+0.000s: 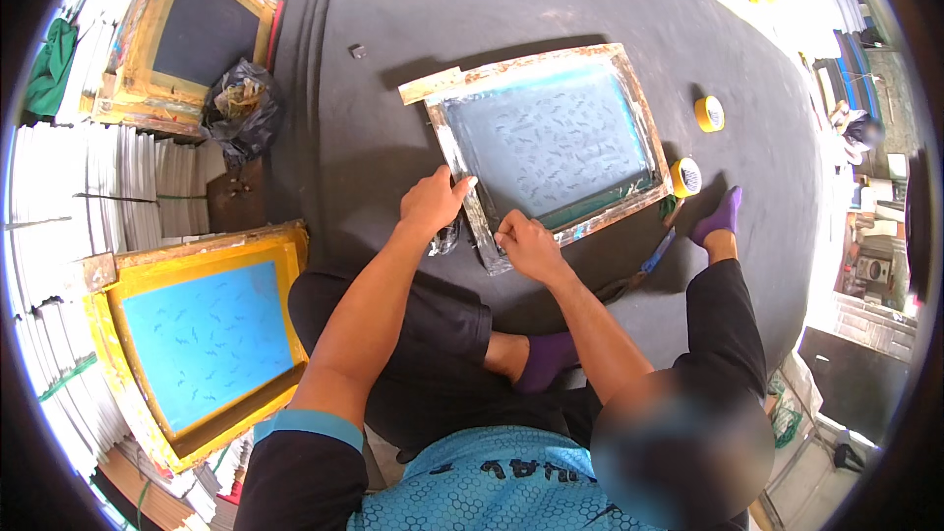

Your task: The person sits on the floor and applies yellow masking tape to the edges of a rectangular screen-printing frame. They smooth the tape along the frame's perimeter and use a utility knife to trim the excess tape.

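Observation:
A wooden-framed printing screen (pixel 644 103) lies tilted on the dark padded surface in front of me. Its pale blue mesh carries many small dark marks. My left hand (pixel 433 201) is closed at the frame's left side, thumb on the wood. My right hand (pixel 531 248) is curled into a pinch over the frame's near left corner; whatever its fingertips hold is hidden. Beneath my left hand, partly covered, is a crumpled dark, shiny thing (pixel 444 239).
Two yellow tape rolls (pixel 709 114) sit right of the frame, near my purple-socked foot (pixel 721 216). A blue-handled tool (pixel 657 254) lies close by. At left are a yellow-framed screen (pixel 106 320), a black plastic bag (pixel 244 118) and paper stacks (pixel 118 177).

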Available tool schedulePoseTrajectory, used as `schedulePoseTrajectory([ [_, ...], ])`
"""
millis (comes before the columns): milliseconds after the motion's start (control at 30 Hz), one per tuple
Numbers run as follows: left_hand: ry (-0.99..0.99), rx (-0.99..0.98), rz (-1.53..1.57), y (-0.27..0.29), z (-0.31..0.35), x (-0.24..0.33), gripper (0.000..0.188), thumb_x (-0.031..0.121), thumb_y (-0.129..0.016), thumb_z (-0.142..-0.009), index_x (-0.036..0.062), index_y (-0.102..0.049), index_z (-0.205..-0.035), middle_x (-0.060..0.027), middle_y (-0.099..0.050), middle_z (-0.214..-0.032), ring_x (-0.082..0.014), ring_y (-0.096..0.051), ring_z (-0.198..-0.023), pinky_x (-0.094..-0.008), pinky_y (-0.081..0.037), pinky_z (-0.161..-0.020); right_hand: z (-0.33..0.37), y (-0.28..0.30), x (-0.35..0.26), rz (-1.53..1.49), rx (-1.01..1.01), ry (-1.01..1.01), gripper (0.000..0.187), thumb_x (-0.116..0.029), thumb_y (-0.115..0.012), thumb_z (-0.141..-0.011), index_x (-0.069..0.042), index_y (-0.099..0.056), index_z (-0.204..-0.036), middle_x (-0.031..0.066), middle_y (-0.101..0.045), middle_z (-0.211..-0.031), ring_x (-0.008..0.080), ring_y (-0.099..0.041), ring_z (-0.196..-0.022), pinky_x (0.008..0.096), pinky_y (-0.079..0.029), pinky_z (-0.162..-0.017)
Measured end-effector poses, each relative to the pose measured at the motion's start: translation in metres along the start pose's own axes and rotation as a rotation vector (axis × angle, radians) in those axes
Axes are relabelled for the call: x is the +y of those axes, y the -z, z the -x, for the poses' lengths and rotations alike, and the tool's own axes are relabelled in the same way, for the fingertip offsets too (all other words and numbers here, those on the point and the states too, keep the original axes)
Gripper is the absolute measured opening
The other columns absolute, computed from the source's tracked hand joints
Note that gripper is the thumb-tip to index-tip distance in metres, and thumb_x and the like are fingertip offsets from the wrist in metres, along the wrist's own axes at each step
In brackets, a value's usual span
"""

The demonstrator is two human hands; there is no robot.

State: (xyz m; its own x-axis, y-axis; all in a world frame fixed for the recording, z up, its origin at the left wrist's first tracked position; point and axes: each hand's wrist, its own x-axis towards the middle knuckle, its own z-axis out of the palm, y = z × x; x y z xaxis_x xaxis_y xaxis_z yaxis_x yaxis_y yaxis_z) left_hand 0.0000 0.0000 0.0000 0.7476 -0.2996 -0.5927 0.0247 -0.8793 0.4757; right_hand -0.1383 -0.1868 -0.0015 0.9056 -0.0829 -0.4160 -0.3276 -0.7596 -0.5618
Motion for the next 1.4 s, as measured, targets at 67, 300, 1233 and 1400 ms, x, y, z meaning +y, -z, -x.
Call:
schedulePoseTrajectory([
  [67,-0.006,0.002,0.029,0.001,-0.001,-0.001,0.061,0.062,-0.050,-0.103,0.0045,-0.062,-0.122,-0.0227,-0.074,-0.114,-0.0425,-0.071,-0.110,-0.0539,-0.055,-0.092,-0.001,0.006,-0.007,-0.045,0.000,-0.003,0.029,-0.019,-0.077,-0.087,-0.007,-0.063,-0.109,0.0181,-0.073,-0.093,0.0436,-0.069,-0.096,0.0548,-0.053,-0.084],
  [300,-0.012,0.014,0.015,0.005,-0.002,-0.002,0.062,0.062,-0.049,-0.104,0.0036,-0.062,-0.120,-0.0230,-0.074,-0.113,-0.0420,-0.071,-0.109,-0.0541,-0.055,-0.091,0.006,0.010,-0.024,-0.051,0.050,-0.121,0.034,-0.015,-0.079,-0.083,-0.004,-0.065,-0.112,0.0169,-0.074,-0.093,0.0419,-0.068,-0.103,0.0534,-0.052,-0.090],
  [1233,0.014,-0.040,0.086,0.002,0.007,0.002,0.062,0.064,-0.052,-0.101,0.0068,-0.064,-0.120,-0.0183,-0.075,-0.112,-0.0396,-0.071,-0.110,-0.0522,-0.053,-0.091,-0.067,0.133,-0.056,0.016,-0.072,-0.203,0.023,-0.031,-0.076,-0.090,-0.010,-0.081,-0.099,0.0179,-0.077,-0.103,0.0362,-0.073,-0.102,0.0455,-0.055,-0.090],
  [1400,0.008,-0.048,0.107,0.009,0.008,0.007,0.059,0.063,-0.053,-0.102,0.0071,-0.064,-0.116,-0.0169,-0.075,-0.114,-0.0387,-0.071,-0.110,-0.0518,-0.053,-0.091,-0.094,0.134,-0.049,-0.225,-0.016,-0.005,0.022,-0.026,-0.073,-0.093,-0.006,-0.076,-0.103,0.0122,-0.075,-0.098,0.0239,-0.069,-0.096,0.0409,-0.053,-0.087],
])
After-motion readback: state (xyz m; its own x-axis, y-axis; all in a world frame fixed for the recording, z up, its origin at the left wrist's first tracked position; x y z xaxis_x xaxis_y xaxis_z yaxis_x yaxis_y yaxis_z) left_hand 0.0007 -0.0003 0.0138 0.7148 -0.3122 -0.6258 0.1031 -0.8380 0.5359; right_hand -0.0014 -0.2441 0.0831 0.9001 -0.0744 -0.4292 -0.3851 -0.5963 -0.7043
